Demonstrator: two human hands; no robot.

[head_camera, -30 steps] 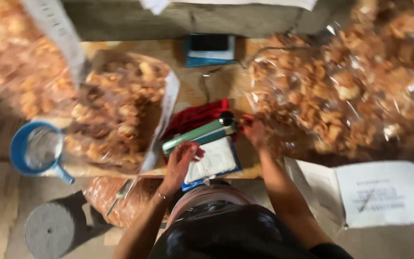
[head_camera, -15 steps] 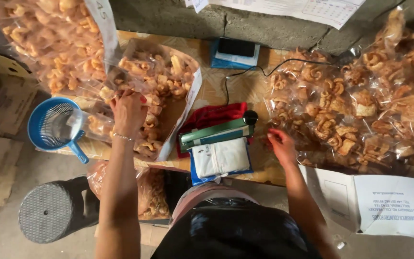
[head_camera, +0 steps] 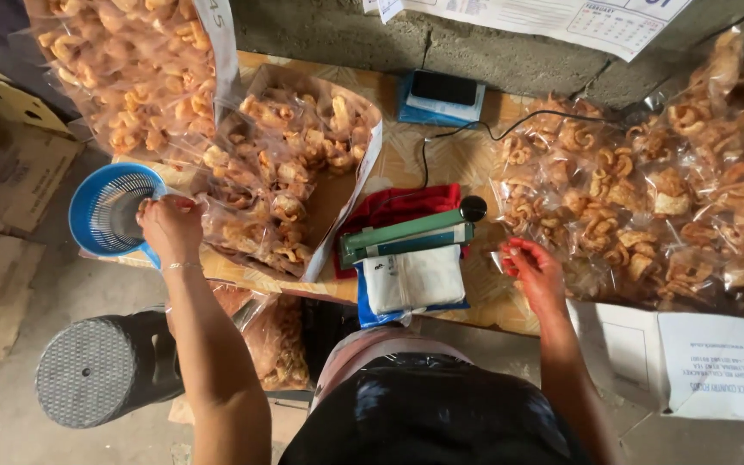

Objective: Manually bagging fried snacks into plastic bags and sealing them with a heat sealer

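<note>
My left hand (head_camera: pixel 170 228) is curled in a fist at the table's left edge, between a blue plastic sieve (head_camera: pixel 107 211) and a large open clear bag of fried curled snacks (head_camera: pixel 290 172). It seems to pinch a small clear bag there, though the plastic is hard to make out. My right hand (head_camera: pixel 534 269) rests with loosely curled fingers and nothing in it on the table, right of a green heat sealer (head_camera: pixel 406 237). It lies against a heap of filled snack bags (head_camera: pixel 647 207).
A red cloth (head_camera: pixel 393 207) lies under the sealer and a white folded packet (head_camera: pixel 415 277) in front of it. A blue scale (head_camera: pixel 441 86) with a black cable stands at the wall. A grey stool (head_camera: pixel 88 370), another snack bag (head_camera: pixel 273 331) and a white box (head_camera: pixel 708 362) are lower down.
My left hand left the sealer, reached into the open snack bag, then moved left and down to the blue sieve. My right hand drew back slightly from the sealer's knob.
</note>
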